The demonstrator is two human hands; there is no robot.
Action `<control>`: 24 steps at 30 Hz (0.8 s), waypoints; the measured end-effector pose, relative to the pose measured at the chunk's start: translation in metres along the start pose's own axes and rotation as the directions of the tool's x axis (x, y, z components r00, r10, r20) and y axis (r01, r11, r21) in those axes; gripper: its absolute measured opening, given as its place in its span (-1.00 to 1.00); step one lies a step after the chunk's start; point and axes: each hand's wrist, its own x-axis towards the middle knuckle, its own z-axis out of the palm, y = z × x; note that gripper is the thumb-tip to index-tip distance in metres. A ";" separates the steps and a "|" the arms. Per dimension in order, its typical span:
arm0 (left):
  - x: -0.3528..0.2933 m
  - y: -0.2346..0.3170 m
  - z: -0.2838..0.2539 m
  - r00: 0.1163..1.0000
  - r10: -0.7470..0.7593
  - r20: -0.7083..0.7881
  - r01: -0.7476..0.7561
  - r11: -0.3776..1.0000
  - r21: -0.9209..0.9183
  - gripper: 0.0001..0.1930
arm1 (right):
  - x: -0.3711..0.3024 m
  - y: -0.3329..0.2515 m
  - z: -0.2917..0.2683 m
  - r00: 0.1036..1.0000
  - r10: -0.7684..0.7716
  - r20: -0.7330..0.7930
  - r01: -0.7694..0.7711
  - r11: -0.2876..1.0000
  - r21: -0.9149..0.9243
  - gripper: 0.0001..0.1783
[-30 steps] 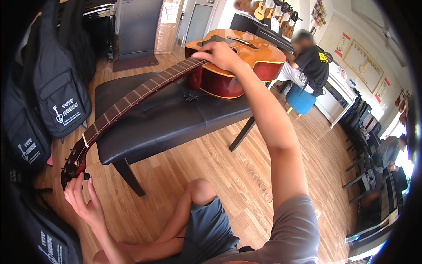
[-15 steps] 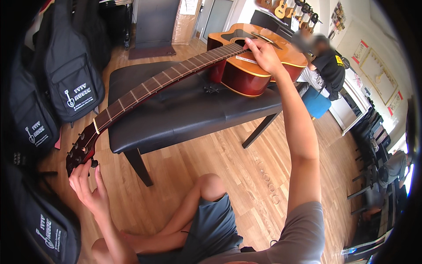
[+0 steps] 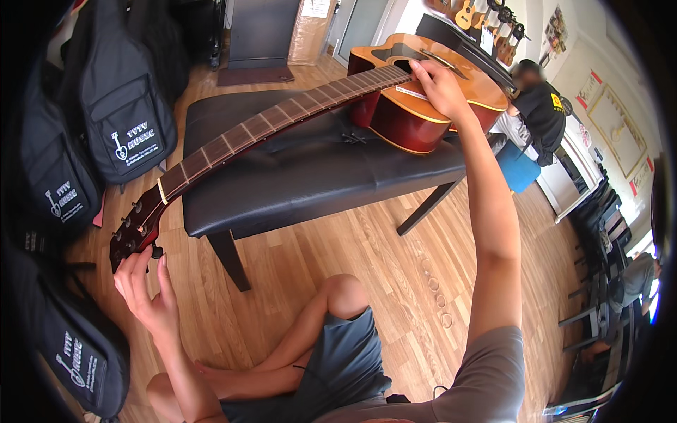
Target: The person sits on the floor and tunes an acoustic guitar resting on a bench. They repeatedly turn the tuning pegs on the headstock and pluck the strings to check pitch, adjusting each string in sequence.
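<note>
Bench [image 3: 317, 180] under guitar [image 3: 293, 108]; left grip [image 3: 151, 302] pinching tuning peg [image 3: 157, 252]; right grip [image 3: 444, 90] at soundhole [image 3: 403, 65], closure unclear.

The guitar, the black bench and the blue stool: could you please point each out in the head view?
Guitar [image 3: 285, 111], head view: on the fretboard, midway along the neck.
Black bench [image 3: 317, 171], head view: on the bare seat top.
Blue stool [image 3: 520, 171], head view: on its side.

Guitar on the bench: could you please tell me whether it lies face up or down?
Face up: the guitar shows its fretboard and orange-brown top toward the camera.
</note>
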 end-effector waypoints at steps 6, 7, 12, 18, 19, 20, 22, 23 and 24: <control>0.002 0.003 0.002 1.000 -0.004 -0.014 0.004 1.000 -0.018 -0.69 | -0.003 -0.002 0.004 0.999 0.001 -0.052 0.001 1.000 0.030 -0.45; 0.002 0.003 0.002 1.000 -0.007 -0.014 0.007 1.000 -0.024 -0.69 | -0.003 -0.001 0.004 0.999 -0.012 -0.046 0.012 1.000 0.007 -0.46; 0.006 0.007 0.001 0.998 -0.005 -0.062 0.005 1.000 0.000 -0.65 | 0.014 -0.006 0.004 1.000 -0.019 0.022 0.022 0.989 -0.148 -0.47; 0.009 0.006 0.005 0.992 0.036 -0.124 -0.038 0.999 -0.011 -0.57 | 0.020 -0.006 0.005 0.999 0.051 -0.009 -0.051 0.987 -0.150 -0.41; 0.011 0.006 0.004 0.990 0.044 -0.133 -0.046 0.999 -0.011 -0.58 | 0.018 0.003 0.007 1.000 0.022 0.000 -0.022 0.990 -0.140 -0.46; 0.010 0.004 0.003 0.990 0.056 -0.130 -0.056 0.998 -0.002 -0.58 | 0.014 0.005 0.012 1.000 0.020 -0.001 -0.020 0.988 -0.156 -0.52; 0.007 -0.002 0.008 0.987 0.070 -0.144 -0.073 0.997 -0.013 -0.60 | 0.009 0.022 0.015 0.998 -0.046 -0.045 0.041 0.995 -0.094 -0.57; 0.006 -0.004 0.008 0.986 0.071 -0.152 -0.074 0.997 -0.014 -0.61 | 0.008 0.013 0.015 0.999 0.047 0.024 -0.044 0.994 -0.096 -0.57; 0.005 -0.006 0.007 0.985 0.068 -0.157 -0.070 0.998 -0.007 -0.62 | 0.008 0.018 0.016 1.000 0.011 -0.018 -0.012 0.998 -0.062 -0.56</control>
